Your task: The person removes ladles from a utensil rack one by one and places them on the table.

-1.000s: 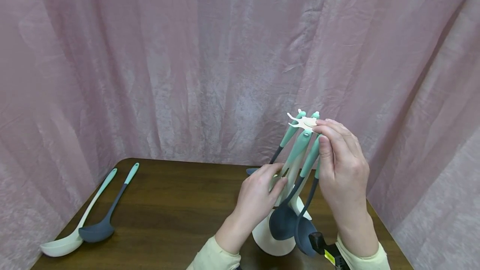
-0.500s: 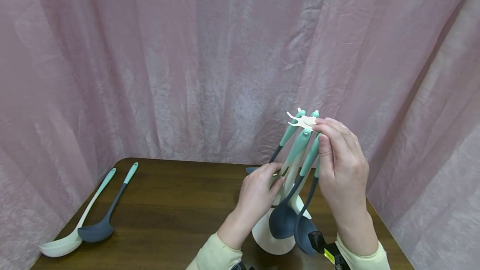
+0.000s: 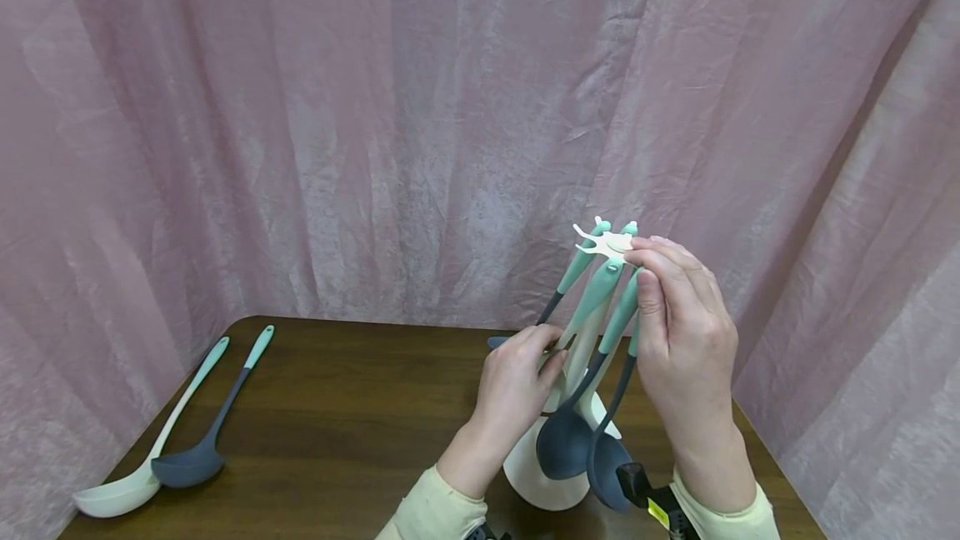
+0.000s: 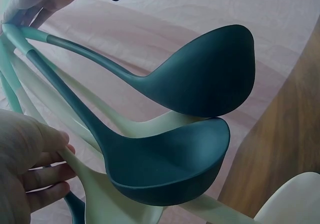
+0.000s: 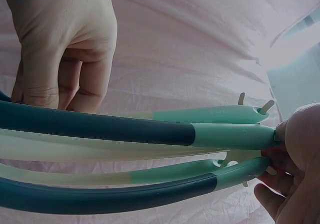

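Observation:
A cream utensil rack (image 3: 549,473) stands at the table's right, several mint-handled utensils hanging from its hooked top (image 3: 606,243). My left hand (image 3: 513,382) pinches the cream shaft of a mint-handled utensil (image 4: 107,196); a ladle partly hides its broad lower end in the left wrist view. That handle's top is on a rack hook. At the rack's top, my right hand (image 3: 686,332) grips with thumb and fingers beside the ladle handle ends (image 5: 235,135); its fingertips are partly hidden. Two dark ladles, one (image 3: 564,442) left of the other (image 3: 609,469), hang at the front.
On the brown table (image 3: 360,407), a cream ladle (image 3: 123,492) and a dark ladle (image 3: 191,463) lie at the left, their bowls toward the front and close together. A dark utensil (image 3: 558,298) hangs at the rack's back. Pink curtains (image 3: 450,132) enclose the table.

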